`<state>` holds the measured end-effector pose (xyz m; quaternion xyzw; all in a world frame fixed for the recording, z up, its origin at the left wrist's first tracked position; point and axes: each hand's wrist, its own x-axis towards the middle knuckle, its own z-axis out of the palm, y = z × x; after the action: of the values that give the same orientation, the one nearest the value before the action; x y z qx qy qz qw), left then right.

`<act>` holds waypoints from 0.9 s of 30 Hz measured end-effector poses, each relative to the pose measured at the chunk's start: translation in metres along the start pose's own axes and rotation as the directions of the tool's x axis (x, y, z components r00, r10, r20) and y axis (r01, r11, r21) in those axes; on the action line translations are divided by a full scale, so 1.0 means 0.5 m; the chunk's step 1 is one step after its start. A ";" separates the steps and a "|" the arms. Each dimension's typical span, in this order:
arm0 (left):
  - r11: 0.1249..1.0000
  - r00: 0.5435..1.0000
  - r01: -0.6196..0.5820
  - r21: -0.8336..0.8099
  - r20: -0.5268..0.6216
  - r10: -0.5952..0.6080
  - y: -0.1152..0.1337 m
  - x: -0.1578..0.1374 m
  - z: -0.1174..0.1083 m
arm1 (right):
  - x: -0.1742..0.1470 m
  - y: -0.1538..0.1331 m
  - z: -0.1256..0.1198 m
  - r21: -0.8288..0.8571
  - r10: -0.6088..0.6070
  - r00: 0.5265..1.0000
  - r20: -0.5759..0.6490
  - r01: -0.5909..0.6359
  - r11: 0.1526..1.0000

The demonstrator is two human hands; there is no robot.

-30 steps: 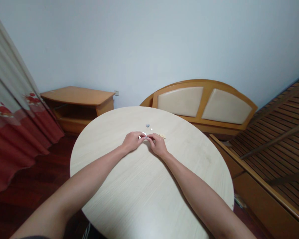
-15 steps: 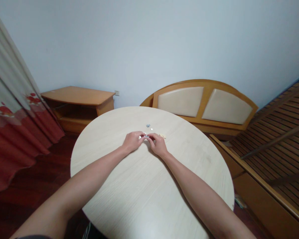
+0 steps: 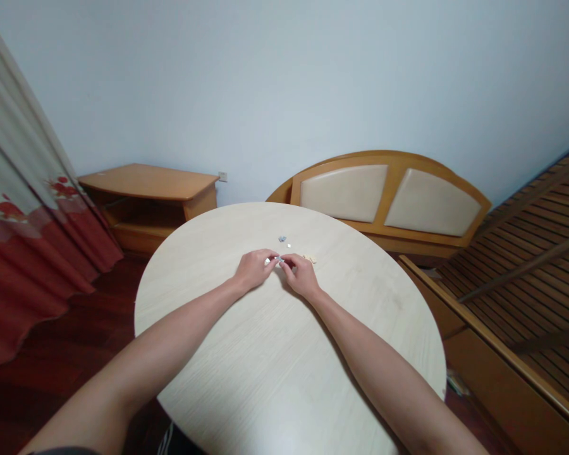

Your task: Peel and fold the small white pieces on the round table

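Observation:
Both hands meet over the far half of a round pale wood-grain table (image 3: 265, 341). Between the fingertips is a small grey-blue piece (image 3: 279, 259), too small to name. My left hand (image 3: 253, 268) pinches it from the left, and my right hand (image 3: 300, 274) pinches it from the right. Just beyond the fingers lie some little grey-blue pieces (image 3: 282, 239) and a tiny white square (image 3: 289, 246). A few flat yellowish pieces (image 3: 310, 258) rest beside the right hand, partly hidden by it. Something small and white shows by the left fingers.
Behind the table stand a low wooden cabinet (image 3: 152, 182) on the left and a headboard with cream panels (image 3: 346, 193) on the right. A slatted bed frame (image 3: 516, 278) runs along the right side. A red and white curtain (image 3: 38, 253) hangs at far left.
The fingertips have shifted very slightly around the small piece. Both arms and the pieces on the table are otherwise in nearly the same places.

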<state>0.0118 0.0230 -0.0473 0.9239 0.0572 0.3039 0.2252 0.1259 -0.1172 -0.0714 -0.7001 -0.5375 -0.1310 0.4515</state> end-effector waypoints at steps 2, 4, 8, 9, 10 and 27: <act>1.000 1.000 0.000 0.000 0.002 0.000 0.001 0.000 -0.001 | 0.000 0.000 0.000 -0.002 0.002 1.000 -0.002 -0.002 1.000; 1.000 1.000 0.001 -0.002 0.005 -0.001 0.002 0.000 -0.001 | 0.000 0.000 0.000 -0.006 0.008 1.000 -0.003 -0.008 1.000; 1.000 1.000 0.008 -0.010 0.015 -0.008 0.003 0.000 -0.002 | -0.001 0.002 0.001 -0.013 0.015 1.000 0.002 -0.015 1.000; 1.000 1.000 0.009 -0.013 0.016 -0.009 0.002 0.000 -0.002 | -0.001 0.002 0.002 -0.016 0.014 1.000 0.003 -0.014 1.000; 1.000 1.000 0.009 -0.016 0.016 -0.009 0.002 0.000 -0.001 | -0.001 0.003 0.002 -0.019 0.014 1.000 0.004 -0.014 1.000; 0.999 1.000 0.018 -0.031 0.016 -0.017 -0.001 0.002 0.000 | -0.001 -0.003 0.000 -0.023 -0.002 1.000 0.017 0.002 1.000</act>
<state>0.0125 0.0236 -0.0466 0.9222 0.0588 0.2953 0.2426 0.1246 -0.1178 -0.0711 -0.7057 -0.5406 -0.1317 0.4386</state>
